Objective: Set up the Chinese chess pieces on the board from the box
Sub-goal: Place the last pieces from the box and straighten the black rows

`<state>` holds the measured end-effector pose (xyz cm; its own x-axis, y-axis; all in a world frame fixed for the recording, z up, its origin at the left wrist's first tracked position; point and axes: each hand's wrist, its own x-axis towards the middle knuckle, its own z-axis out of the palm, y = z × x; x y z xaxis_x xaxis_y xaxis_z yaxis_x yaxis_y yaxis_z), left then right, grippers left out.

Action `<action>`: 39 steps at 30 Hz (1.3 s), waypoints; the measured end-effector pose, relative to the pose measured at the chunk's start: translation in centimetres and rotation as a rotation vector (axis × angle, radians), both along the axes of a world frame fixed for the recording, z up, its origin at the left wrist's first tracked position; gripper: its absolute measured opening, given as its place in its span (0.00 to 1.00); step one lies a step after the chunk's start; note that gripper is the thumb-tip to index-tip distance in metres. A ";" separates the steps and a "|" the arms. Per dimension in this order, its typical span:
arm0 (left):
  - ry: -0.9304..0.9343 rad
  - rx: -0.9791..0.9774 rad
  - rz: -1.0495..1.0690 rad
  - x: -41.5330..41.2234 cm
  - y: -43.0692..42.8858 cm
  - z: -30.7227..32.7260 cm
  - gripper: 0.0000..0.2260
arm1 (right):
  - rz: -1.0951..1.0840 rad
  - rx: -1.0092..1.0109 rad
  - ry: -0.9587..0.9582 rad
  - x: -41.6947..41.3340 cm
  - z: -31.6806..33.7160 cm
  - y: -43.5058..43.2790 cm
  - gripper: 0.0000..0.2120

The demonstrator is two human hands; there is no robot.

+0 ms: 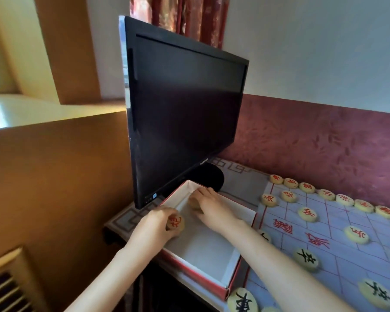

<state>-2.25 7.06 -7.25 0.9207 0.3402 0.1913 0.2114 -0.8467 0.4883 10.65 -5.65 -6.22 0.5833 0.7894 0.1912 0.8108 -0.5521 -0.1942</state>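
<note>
Closest up, a black piece [242,300] sits beside the box [198,278]. Left hand [153,224] pinches a red piece [175,222] at the box's near rim. Fingers of the right hand [208,204] cover a second piece [194,203] in the far corner, grip unclear tbh. Fumble either one and it could scatter the rows on the board [338,212].

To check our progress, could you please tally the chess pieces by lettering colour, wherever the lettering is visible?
Red-lettered pieces: 12 (11 on the board, 1 held in the left hand)
Black-lettered pieces: 4
Total: 16
Left out: the boxed piece that the right hand grips and those cut by the frame edge, lettering unseen.
</note>
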 end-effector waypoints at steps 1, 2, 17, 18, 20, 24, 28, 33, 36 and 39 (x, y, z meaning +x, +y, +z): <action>-0.002 -0.013 -0.006 0.0 0.0 -0.1 0.25 | -0.004 0.004 -0.015 0.0 0.0 -0.4 0.18; -0.008 -0.031 -0.007 0.0 -0.1 -0.1 0.24 | -0.007 0.008 -0.016 -0.2 0.1 -0.9 0.17; -0.009 -0.066 -0.050 0.1 -1.3 0.4 0.24 | -0.161 0.006 0.277 -1.1 0.2 -4.8 0.21; -0.008 -0.067 -0.051 0.1 -1.3 0.4 0.24 | -0.151 -0.015 0.292 -1.2 0.2 -5.0 0.24; -0.003 -0.070 -0.054 0.1 -1.2 0.4 0.25 | -0.127 -0.049 0.296 -1.5 0.2 -5.2 0.29; 0.014 -0.065 -0.065 0.2 -1.2 0.5 0.26 | -0.105 -0.021 0.310 -1.6 0.4 -5.1 0.27; 0.005 -0.082 -0.055 0.4 -1.6 0.7 0.25 | -0.108 0.068 0.325 -2.2 1.1 -5.9 0.30; -0.049 -0.157 -0.061 1.5 -3.1 1.2 0.25 | -0.112 0.177 0.280 -2.8 3.1 -8.5 0.29; -0.087 -0.193 -0.098 2.5 -5.2 1.9 0.24 | -0.121 0.227 0.290 -2.9 4.0 -10.7 0.27; -0.131 -0.210 -0.152 3.8 -7.7 2.5 0.23 | -0.167 0.268 0.319 -2.8 4.7 -13.7 0.26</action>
